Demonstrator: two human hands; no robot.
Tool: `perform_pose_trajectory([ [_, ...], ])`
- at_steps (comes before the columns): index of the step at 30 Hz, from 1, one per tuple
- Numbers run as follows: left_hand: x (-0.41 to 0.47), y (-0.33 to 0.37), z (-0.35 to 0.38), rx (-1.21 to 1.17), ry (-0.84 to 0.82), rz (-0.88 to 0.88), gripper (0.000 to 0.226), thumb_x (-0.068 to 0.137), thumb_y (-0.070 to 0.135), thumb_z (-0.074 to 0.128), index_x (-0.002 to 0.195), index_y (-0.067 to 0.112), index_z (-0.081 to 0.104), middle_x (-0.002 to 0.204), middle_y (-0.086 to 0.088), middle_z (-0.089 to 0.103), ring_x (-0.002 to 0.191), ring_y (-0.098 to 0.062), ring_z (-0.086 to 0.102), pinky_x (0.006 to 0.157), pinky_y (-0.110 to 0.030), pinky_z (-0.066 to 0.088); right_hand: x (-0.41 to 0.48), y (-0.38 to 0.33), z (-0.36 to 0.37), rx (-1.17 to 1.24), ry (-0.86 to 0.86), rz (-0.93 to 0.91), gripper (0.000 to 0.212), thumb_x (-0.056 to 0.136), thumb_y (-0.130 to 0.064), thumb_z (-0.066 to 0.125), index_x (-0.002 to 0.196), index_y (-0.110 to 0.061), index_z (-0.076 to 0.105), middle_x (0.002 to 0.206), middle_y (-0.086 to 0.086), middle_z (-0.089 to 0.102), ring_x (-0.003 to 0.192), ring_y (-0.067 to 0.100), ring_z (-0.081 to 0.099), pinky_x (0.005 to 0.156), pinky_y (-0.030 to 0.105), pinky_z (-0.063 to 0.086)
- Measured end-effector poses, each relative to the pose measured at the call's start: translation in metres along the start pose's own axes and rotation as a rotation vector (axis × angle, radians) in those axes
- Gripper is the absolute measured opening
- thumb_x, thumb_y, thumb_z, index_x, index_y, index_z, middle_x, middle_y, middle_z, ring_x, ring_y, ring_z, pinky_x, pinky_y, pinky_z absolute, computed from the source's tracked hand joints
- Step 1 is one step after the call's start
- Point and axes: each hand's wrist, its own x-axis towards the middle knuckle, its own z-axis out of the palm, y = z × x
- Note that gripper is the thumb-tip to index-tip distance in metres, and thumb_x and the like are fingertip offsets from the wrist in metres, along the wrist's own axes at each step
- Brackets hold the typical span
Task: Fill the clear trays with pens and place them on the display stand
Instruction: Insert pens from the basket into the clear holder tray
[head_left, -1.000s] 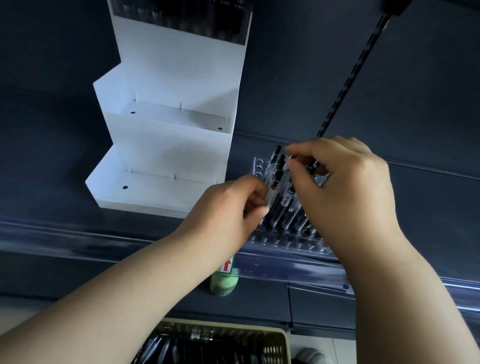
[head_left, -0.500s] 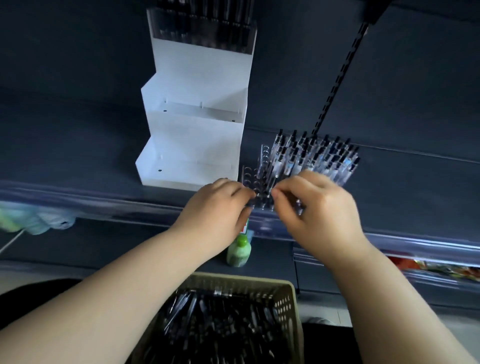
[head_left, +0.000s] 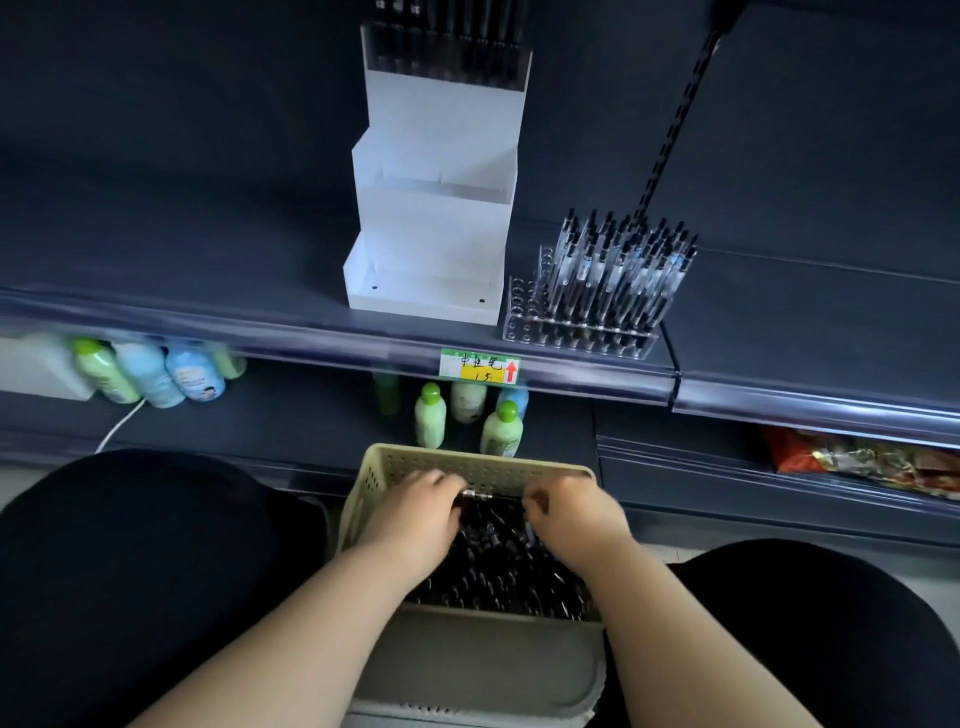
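Both hands are down in the beige basket (head_left: 483, 464) that sits near, between the person's knees, and it's packed with loose pens (head_left: 498, 566). The left hand (head_left: 415, 512) has its fingers curled and is pinching one pen (head_left: 477, 494), whose silver tip pokes out to the right of the fingertips. The right hand (head_left: 571, 514) is just beside it, knuckles up and fingers curled down into the pile. Honestly can't tell if it's got hold of anything, the fingertips are hidden.

Up on the dark shelf (head_left: 208, 270), farther away, the clear tray (head_left: 576, 340) stands near the front edge. It's mostly full: standing pens (head_left: 618, 270) fill the middle and right, leaning a bit to the right, while the holes in the left columns are still open. Just to its left, close by, is the white display stand (head_left: 431, 234). Its two lower steps are bare, and the top tier already carries a filled tray (head_left: 447, 57) of dark pens.

A price tag (head_left: 479, 365) with a red arrow is on the shelf lip, with some green-capped bottles (head_left: 431, 415) on the shelf underneath.
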Motion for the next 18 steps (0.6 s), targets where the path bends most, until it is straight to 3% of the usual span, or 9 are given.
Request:
perform_pose_trajectory([
  [4,-0.007,-0.019,0.015,-0.026,-0.134,-0.152,0.029,0.094,0.021,0.045,0.121,0.025,0.054,0.124,0.002,0.054,0.113,-0.019,0.050,0.090,-0.029,0.044,-0.008,-0.001,0.032,-0.014,-0.173,0.065,0.021,0.091,-0.031,0.046,0.103,-0.028,0.063,0.106,0.000,0.064,0.091,0.022,0.062,0.074,0.029,0.050],
  [11,-0.008,-0.038,0.033,0.076,-0.363,-0.307,0.039,0.086,0.002,0.045,0.119,0.018,0.057,0.124,-0.007,0.053,0.112,-0.026,0.055,0.094,-0.029,0.045,-0.001,-0.023,0.050,0.007,-0.196,0.008,0.030,0.093,-0.043,0.044,0.104,-0.022,0.061,0.106,0.003,0.059,0.091,0.025,0.060,0.072,0.030,0.046],
  [18,-0.001,-0.044,0.046,0.088,-0.402,-0.331,0.040,0.085,-0.004,0.043,0.118,0.013,0.058,0.126,-0.011,0.055,0.117,-0.029,0.053,0.099,-0.033,0.043,0.018,-0.049,0.065,0.046,-0.257,0.111,0.041,0.088,-0.051,0.052,0.112,-0.018,0.055,0.114,0.004,0.059,0.106,0.026,0.057,0.080,0.032,0.045],
])
